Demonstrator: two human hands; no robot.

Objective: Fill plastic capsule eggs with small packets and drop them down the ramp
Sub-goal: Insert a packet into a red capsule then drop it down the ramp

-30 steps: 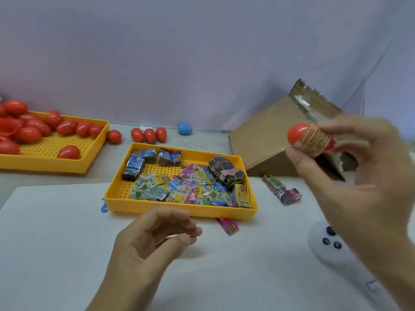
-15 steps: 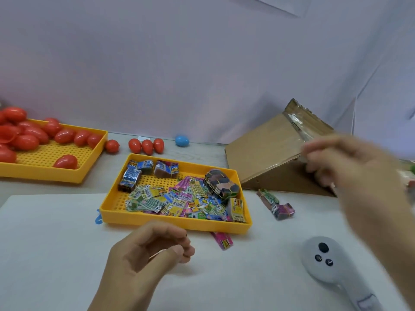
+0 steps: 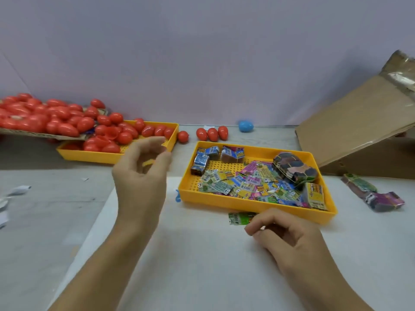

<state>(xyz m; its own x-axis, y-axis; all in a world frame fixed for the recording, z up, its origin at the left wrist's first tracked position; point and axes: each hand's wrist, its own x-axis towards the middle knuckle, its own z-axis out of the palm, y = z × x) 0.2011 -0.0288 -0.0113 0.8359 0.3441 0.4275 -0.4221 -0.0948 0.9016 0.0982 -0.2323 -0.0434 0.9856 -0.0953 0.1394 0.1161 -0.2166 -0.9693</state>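
Small colourful packets (image 3: 251, 182) fill the yellow packet tray (image 3: 247, 206) at centre right. A green packet (image 3: 239, 218) lies on the white mat just in front of that tray, and my right hand (image 3: 289, 236) pinches its right end with thumb and fingertips. My left hand (image 3: 141, 176) hovers in the air beside the near right corner of the yellow egg tray (image 3: 173, 140), fingers loosely curled and holding nothing. Red capsule eggs (image 3: 125, 136) lie in that tray. The cardboard ramp (image 3: 359, 122) rises at the far right.
A cardboard sheet heaped with red eggs (image 3: 40, 118) overhangs the egg tray at left. Loose red eggs (image 3: 212, 134) and a blue egg (image 3: 246, 126) lie by the back wall. A bundle of packets (image 3: 372, 195) lies right of the packet tray. Paper scraps (image 3: 18, 190) sit at the left edge.
My right hand carried a red egg to the ramp, came back without it and now pinches the green packet. My left hand rose toward the egg tray. The view swung left.
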